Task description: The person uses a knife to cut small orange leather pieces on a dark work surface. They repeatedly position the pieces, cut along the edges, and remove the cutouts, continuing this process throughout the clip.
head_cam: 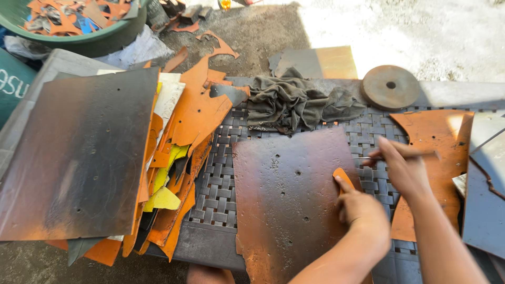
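My left hand (360,208) presses a small orange cut piece (342,176) with its index finger onto a dark, brown-edged sheet (286,200) that has several small holes. That sheet lies on a black woven-pattern table (218,197). Just to the right and a little farther away, my right hand (402,168) grips a thin-bladed tool (368,158). The blade tip points left, just above the orange piece. Both forearms come in from the bottom right.
A large dark sheet (79,152) lies at the left over a pile of orange and yellow offcuts (179,152). A crumpled dark cloth (294,102) and a round disc (390,87) sit at the back. Orange sheet (439,142) and grey sheets (484,205) lie right. A green tub of scraps (100,34) stands top left.
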